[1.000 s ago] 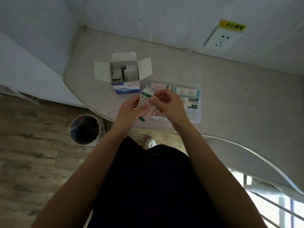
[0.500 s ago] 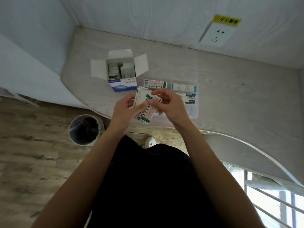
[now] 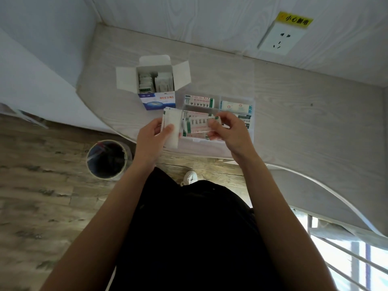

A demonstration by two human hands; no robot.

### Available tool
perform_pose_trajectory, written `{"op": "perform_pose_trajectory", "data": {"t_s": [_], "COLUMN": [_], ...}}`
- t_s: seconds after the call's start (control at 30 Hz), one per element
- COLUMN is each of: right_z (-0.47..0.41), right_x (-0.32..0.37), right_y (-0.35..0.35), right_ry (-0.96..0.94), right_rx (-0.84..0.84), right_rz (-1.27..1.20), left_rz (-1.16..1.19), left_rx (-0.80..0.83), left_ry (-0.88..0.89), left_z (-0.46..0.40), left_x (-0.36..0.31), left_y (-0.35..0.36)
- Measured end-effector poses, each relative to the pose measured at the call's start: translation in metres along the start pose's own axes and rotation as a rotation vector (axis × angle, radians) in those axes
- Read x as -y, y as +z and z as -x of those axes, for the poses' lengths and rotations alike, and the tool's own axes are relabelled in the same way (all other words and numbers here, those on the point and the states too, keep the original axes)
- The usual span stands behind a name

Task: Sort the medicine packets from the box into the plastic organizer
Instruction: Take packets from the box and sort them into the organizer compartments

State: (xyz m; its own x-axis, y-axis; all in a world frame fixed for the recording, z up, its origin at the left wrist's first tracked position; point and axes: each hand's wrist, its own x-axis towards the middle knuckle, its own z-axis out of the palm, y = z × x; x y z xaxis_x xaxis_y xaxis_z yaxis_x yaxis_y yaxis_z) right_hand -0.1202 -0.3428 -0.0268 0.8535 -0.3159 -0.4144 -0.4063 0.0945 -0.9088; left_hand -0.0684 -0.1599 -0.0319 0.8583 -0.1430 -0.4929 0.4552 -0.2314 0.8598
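Observation:
An open white and blue box [image 3: 156, 87] stands on the table with several medicine packets upright inside. To its right lies the clear plastic organizer [image 3: 251, 131], with packets in its far compartments. My left hand [image 3: 151, 137] grips a small stack of white packets [image 3: 171, 127] at the organizer's left edge. My right hand [image 3: 228, 131] pinches a green and red printed packet [image 3: 196, 128] over the organizer's near left compartment. Whether that packet touches the compartment floor is hidden by my fingers.
A round bin [image 3: 107, 159] with a dark liner stands on the wooden floor, left of my legs. A wall socket [image 3: 281, 37] with a yellow label sits on the back wall. The curved table edge [image 3: 117, 131] runs just under my hands. A metal railing [image 3: 346, 259] is at lower right.
My hands have drawn apart. The right hand pulled a printed packet off the stack and carried it right over the organizer, while the left hand kept the white packets.

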Motion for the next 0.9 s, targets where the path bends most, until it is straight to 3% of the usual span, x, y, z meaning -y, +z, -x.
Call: {"op": "perform_pose_trajectory", "data": {"t_s": [0.2,0.57,0.77,0.9], "right_z": [-0.006,-0.021,-0.027,-0.027], "right_x": [-0.012,-0.03,-0.034,-0.021], "right_y": [-0.007,0.017,0.017,0.028], "right_ry": [-0.139,-0.333,-0.655,-0.595], "right_rx": [-0.042,-0.128,-0.13,-0.005], "right_rz": [0.286,0.867,1.412,1.745], "left_rz": [0.1,0.074,0.067,0.086], "left_rx": [-0.034,-0.017,-0.004,0.02], "left_ry": [-0.067,-0.048,-0.036,-0.034], "left_z": [0.001,0.004,0.003,0.002], "left_x": [0.011,0.017,0.019,0.019], "left_y": [-0.013,-0.011,-0.012,-0.013]}}
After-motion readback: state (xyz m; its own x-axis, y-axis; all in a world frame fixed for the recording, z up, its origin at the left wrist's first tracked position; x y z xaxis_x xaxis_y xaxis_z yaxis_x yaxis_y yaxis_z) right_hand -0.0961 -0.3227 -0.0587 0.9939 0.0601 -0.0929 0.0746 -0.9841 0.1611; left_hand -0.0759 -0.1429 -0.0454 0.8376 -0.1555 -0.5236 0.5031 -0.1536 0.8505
